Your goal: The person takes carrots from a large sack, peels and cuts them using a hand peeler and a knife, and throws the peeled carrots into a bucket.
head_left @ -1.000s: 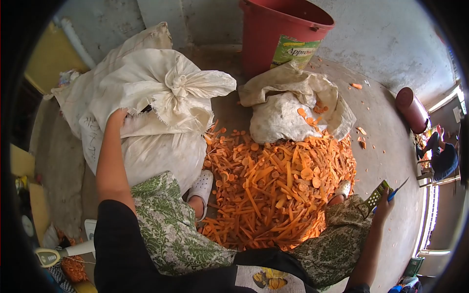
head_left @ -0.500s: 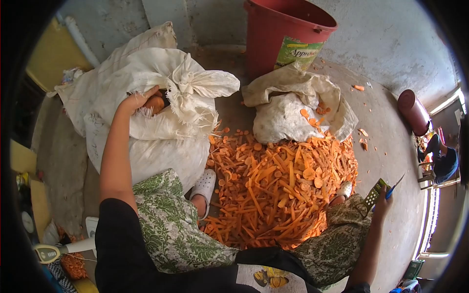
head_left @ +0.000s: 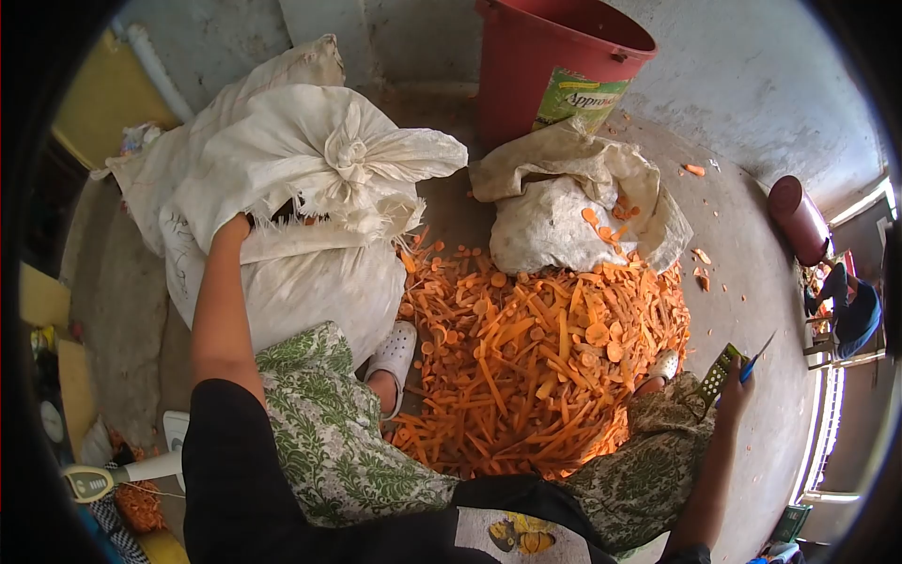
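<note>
My left hand [head_left: 241,228] is reaching through a torn opening in a white woven sack [head_left: 310,282]; the fingers are hidden inside. The sack's top is twisted into a knot beside that opening. Off to the right, by my knee, my right hand [head_left: 735,395] is closed around a blue-handled knife [head_left: 759,357] and a green, perforated grater-like tool [head_left: 718,378]. Between my feet lies a large heap of orange carrot peelings [head_left: 526,367], with cut round slices mixed in.
A second, dirtier sack [head_left: 554,221] with carrot slices on it lies behind the heap. A large red bucket [head_left: 526,75] stands by the wall. A maroon container [head_left: 797,218] is at the right, and another person [head_left: 857,315] sits beyond it.
My left hand has gone deeper into the sack, and the carrot seen at the opening is out of sight. My right hand keeps the knife and green tool in nearly the same place.
</note>
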A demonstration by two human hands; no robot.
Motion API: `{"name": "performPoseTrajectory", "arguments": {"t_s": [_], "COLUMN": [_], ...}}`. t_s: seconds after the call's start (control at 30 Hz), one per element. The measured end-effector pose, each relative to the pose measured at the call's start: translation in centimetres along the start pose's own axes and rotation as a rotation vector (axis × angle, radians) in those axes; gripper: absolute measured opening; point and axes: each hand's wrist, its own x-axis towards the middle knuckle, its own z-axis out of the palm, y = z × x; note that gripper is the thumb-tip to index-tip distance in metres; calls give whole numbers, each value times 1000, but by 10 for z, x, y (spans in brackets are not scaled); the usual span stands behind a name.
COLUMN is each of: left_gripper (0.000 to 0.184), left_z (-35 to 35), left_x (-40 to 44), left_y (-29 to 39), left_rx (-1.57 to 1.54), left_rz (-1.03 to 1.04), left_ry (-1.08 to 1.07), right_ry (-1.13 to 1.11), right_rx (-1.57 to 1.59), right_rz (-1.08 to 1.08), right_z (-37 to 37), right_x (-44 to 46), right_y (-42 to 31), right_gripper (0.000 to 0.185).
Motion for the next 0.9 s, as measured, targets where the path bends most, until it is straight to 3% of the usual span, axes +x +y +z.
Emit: {"name": "performPoseTrajectory", "arguments": {"t_s": [0.43, 0.9], "left_gripper": [41, 39], "left_z": [-13, 22], "left_x": [16, 20], "left_y": [1, 36], "left_rx": [-113, 206], "left_rz": [1, 63], "left_ry": [-60, -147], "right_ry": [-15, 16], "right_rx": [25, -71], "right_rz": [19, 44], "right_z": [2, -7], "right_x": [-4, -5], "right_y": [-7, 1], "right_gripper": [25, 23]}}
